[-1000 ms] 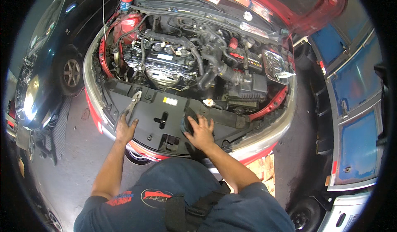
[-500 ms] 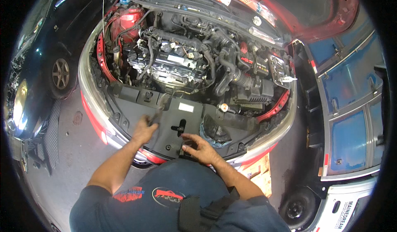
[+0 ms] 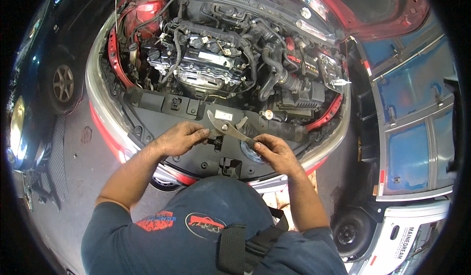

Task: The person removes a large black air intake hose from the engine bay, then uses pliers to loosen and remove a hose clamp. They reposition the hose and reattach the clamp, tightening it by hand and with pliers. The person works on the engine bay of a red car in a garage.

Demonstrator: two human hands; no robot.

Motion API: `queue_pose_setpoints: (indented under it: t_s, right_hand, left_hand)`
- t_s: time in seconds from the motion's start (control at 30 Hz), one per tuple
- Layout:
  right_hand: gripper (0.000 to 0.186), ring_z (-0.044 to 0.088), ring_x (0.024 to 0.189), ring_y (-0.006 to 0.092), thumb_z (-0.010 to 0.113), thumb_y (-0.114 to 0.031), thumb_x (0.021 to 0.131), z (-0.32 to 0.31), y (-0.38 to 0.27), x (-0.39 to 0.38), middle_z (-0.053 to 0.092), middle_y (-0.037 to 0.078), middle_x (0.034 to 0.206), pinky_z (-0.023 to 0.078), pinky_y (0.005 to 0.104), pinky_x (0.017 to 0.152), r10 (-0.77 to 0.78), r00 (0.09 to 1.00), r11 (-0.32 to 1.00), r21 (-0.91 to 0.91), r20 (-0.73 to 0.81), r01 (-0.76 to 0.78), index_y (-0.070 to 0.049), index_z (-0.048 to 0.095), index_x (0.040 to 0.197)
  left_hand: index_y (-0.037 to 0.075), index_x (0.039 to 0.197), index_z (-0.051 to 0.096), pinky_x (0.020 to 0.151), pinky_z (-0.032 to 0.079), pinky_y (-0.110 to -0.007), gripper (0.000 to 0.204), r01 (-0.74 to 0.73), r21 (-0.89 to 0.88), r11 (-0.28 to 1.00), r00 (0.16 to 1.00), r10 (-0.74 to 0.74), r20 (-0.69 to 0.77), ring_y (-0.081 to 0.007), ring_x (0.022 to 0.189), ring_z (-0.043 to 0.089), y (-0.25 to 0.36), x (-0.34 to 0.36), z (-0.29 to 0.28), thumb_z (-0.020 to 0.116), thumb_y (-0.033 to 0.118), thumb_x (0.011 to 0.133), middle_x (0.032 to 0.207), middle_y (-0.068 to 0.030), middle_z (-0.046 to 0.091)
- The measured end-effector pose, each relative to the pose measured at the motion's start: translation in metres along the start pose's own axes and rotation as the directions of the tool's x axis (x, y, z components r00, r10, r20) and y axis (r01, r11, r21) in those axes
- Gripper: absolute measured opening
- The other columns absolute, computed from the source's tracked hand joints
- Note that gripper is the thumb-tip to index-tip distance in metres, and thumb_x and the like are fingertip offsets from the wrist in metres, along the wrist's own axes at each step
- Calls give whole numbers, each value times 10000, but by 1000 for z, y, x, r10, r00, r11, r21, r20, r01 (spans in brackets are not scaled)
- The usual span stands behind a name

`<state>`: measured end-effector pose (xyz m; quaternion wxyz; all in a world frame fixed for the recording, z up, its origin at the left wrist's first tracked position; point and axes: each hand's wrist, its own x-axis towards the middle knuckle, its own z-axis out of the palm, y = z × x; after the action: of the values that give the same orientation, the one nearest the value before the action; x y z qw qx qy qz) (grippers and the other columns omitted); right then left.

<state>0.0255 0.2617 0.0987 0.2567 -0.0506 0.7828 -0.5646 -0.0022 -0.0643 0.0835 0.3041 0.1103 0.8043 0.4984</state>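
My right hand (image 3: pixel 277 152) grips the dark handle end of a hinged grey metal tool with a hooked jaw (image 3: pixel 229 130). The tool lies slantwise over the black plastic front cover (image 3: pixel 162 123), its hook toward the left and a round rivet showing at the joint. Close to the hooked end is my left hand (image 3: pixel 184 138), thumb and fingers pinched together; whether something small sits between them is hidden. Beneath the right hand, a dark item with a blue rim (image 3: pixel 249 153) rests on the cover, partly covered. A black hood latch opening (image 3: pixel 217 143) shows below the tool.
Beyond the cover lies the exposed engine (image 3: pixel 206 69), with a battery (image 3: pixel 308 68) and a tray of small parts (image 3: pixel 331 74) at right. The raised red hood (image 3: pixel 392 10) is at far right. A dark car (image 3: pixel 49 74) stands left; blue panelled doors (image 3: pixel 412 103) stand right.
The tool has passed from my left hand into my right hand, which has moved right and forward. My left hand has shifted right, beside the hooked end. The view has moved slightly.
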Motion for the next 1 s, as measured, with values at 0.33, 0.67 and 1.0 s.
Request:
queue_pose_setpoints:
  t_s: [0.33,0.67,1.0]
  right_hand:
    - [400,531,675,72,604,-268,1023,35,-18,11,590,-1,743,460,242,597,101,991,994,43,-84,-98,47,609,1269]
    - [544,604,901,132,702,-427,918,-82,-82,84,625,34,983,497,306,849,-165,951,921,385,260,55,-6,574,1239]
    - [421,564,724,85,518,-435,1045,-231,-182,256,600,-7,811,475,239,683,-335,922,925,-251,-193,284,-48,681,1008]
  left_hand:
    - [33,1081,670,532,418,-247,398,155,-329,932,987,-158,18,-79,558,445,4,14,9,539,406,1035,693,42,497]
    - [-82,1083,634,1030,520,-424,499,-208,-841,499,961,266,-80,-368,1205,609,41,95,-80,568,405,997,1424,-220,504]
    - [-66,1216,525,851,593,-348,416,-684,-404,608,700,391,-597,-262,982,700,115,313,-218,484,320,1070,1152,-187,666]
